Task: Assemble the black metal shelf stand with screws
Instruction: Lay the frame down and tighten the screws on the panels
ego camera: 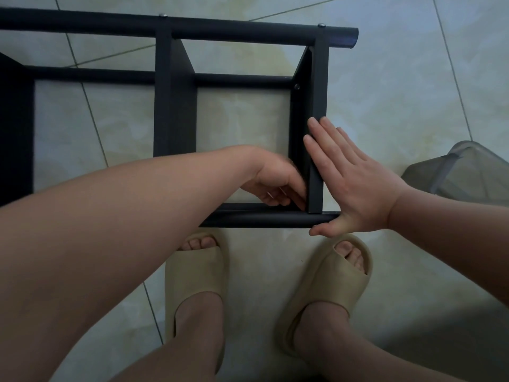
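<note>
The black metal shelf stand (175, 106) lies on the tiled floor, seen from above. Screw heads show on the far tube (321, 25) and inside the right crossbar (297, 86). My right hand (355, 177) lies flat with straight fingers against the outer side of the right crossbar (319, 78). Its thumb sits under the end of the near tube (261, 219). My left hand (275, 180) reaches inside the frame to the corner where that crossbar meets the near tube. Its fingers are curled there, and whatever they may hold is hidden.
My two feet in beige slippers (197, 271) stand just in front of the near tube. A grey translucent plastic container (462, 172) sits on the floor at the right. The stand runs on out of view to the left.
</note>
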A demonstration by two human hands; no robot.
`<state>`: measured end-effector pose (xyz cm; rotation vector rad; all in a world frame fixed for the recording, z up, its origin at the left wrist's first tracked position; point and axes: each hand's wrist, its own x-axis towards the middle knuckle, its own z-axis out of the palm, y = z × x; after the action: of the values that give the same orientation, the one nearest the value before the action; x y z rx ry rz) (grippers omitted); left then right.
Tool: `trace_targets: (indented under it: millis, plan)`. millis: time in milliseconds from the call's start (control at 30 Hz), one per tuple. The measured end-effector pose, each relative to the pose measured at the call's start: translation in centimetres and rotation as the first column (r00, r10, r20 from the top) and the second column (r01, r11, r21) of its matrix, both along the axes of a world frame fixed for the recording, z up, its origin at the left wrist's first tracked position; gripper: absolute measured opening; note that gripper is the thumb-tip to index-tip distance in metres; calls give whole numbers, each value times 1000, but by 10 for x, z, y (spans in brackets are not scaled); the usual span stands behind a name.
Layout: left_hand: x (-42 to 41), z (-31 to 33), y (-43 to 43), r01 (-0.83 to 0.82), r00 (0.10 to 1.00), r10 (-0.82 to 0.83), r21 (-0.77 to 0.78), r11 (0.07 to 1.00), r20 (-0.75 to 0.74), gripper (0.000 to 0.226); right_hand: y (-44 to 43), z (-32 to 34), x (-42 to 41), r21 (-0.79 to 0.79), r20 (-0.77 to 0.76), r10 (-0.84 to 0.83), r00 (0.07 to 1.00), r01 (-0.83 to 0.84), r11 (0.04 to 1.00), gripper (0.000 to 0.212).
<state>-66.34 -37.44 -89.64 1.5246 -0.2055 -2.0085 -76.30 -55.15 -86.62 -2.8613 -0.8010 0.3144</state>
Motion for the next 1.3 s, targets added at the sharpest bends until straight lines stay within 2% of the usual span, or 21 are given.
trace_targets:
  millis: [467,700,900,1200,1300]
  plan:
    - [0,0,-2,-26,1000,26,-27,999,15,16,1,0,0,-2,0,1,1000,-1,1000,131]
    - [-2,2,-2,11,1000,-11,-7,1000,20,8,0,-1,0,7,5,0,1000,0,1000,132]
    - [-5,0,-3,-28,999,28,-23,999,27,10,0,0,0,-2,1,-1,1000,1,1000,132]
    - [0,4,-1,6,999,-6,-5,1000,-34,15,1,1,0,-11,-5,0,1000,0,1000,131]
    - [-2,3,0,25,1000,-25,1,1000,-8,10,1,1,0,-5,-7,-2,1000,2,1000,131]
